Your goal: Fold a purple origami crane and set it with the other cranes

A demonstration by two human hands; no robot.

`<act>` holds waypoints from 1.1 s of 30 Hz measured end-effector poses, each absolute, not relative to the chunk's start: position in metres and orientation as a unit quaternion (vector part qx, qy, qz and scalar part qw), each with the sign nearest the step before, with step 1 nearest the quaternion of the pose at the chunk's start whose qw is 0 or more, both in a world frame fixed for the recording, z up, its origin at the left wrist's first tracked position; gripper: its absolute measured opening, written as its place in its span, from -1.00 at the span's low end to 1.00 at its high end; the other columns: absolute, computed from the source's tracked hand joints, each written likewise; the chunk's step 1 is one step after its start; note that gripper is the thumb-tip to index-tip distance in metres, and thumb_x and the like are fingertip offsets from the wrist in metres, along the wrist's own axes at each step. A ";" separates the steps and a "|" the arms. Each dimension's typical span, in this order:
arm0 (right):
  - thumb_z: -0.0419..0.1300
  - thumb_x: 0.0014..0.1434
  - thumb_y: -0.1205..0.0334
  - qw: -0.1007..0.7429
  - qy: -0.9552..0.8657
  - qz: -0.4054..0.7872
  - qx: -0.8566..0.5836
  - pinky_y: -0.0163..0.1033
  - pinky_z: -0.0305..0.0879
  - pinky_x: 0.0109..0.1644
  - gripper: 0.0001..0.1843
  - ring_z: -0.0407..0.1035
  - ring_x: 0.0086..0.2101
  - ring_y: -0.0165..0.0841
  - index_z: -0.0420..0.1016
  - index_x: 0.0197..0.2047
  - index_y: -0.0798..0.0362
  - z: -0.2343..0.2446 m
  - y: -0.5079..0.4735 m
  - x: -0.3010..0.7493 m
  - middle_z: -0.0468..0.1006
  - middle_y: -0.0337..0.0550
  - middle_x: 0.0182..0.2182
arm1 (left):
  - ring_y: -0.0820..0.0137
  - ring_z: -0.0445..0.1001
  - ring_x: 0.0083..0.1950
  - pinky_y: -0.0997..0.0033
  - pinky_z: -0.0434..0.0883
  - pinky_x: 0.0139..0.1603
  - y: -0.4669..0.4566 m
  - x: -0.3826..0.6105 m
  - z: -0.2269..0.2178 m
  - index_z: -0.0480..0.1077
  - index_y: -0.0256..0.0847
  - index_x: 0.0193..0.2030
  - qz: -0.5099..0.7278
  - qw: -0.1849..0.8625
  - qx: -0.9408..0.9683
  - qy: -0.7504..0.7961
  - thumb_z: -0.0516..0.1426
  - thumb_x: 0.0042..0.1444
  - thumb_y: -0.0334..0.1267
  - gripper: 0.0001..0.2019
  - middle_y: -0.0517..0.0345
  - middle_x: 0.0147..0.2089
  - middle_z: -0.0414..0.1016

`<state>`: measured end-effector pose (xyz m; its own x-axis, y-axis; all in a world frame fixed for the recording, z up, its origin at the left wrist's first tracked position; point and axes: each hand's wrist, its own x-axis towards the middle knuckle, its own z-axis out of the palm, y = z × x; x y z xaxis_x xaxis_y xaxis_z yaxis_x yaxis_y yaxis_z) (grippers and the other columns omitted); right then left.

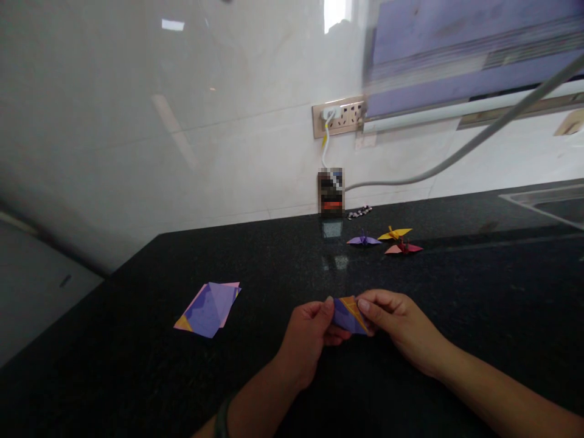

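Between my two hands is a small folded sheet of origami paper [349,316], purple with an orange-yellow band along its upper right. My left hand [312,328] pinches its left edge, thumb on top and fingers beneath. At the right edge, the thumb and fingers of my right hand [387,313] are closed on the same paper. Off to the left lies a stack of paper sheets [205,310], purple on top with pink and yellow edges showing. Beyond my hands sit a purple paper crane [364,241], a yellow one [396,233] and a red-pink one [404,248].
A black countertop [269,267] meets a pale tiled wall [237,121]. A phone-like blurred object [331,193] leans there, its white cable running to a socket strip [338,117]. A patterned strip [360,212] lies beside it. A grey hose [438,167] crosses at right, near a sink edge [538,204].
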<state>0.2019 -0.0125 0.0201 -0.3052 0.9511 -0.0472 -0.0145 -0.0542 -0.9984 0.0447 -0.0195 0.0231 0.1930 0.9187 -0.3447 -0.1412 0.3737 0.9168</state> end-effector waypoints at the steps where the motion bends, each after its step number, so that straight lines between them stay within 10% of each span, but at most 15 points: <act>1: 0.09 0.06 0.07 0.411 -0.554 0.585 -0.426 -0.36 0.13 -0.49 -0.73 0.20 -0.57 -0.48 0.43 -0.47 0.08 0.020 -0.012 0.202 0.36 -0.28 -0.62 | 0.49 0.38 -0.52 0.55 0.26 -0.51 -0.019 0.045 0.023 0.42 -0.36 -0.38 0.399 0.665 0.393 0.495 0.08 -0.06 0.00 -0.62 0.05 -0.49 0.47; 13: 0.19 -0.07 0.29 0.378 -0.555 0.619 -0.408 -0.33 0.21 -0.41 -0.66 0.33 -0.47 -0.43 0.37 -0.15 0.03 0.020 -0.013 0.203 0.48 -0.25 -0.44 | 0.47 0.39 -0.51 0.51 0.28 -0.48 -0.021 0.044 0.025 0.40 -0.36 -0.43 0.362 0.645 0.456 0.494 0.04 -0.01 -0.05 -0.65 0.05 -0.52 0.45; 19: 0.22 -0.07 0.22 0.397 -0.536 0.619 -0.415 -0.39 0.12 -0.54 -0.85 0.21 -0.60 -0.51 0.41 -0.43 0.12 0.020 -0.011 0.205 0.39 -0.29 -0.60 | 0.48 0.40 -0.50 0.50 0.29 -0.48 -0.024 0.044 0.027 0.41 -0.35 -0.30 0.351 0.648 0.490 0.465 0.14 -0.08 -0.25 -0.77 0.07 -0.43 0.46; 33: 0.26 -0.12 0.29 0.424 -0.459 0.670 -0.402 -0.46 0.10 -0.61 -0.78 0.17 -0.65 -0.57 0.34 -0.36 0.09 0.015 -0.009 0.202 0.38 -0.34 -0.61 | 0.55 0.33 -0.62 0.55 0.25 -0.59 -0.024 0.045 0.022 0.36 -0.34 -0.45 0.375 0.616 0.493 0.486 0.11 -0.05 -0.23 -0.83 0.18 -0.57 0.39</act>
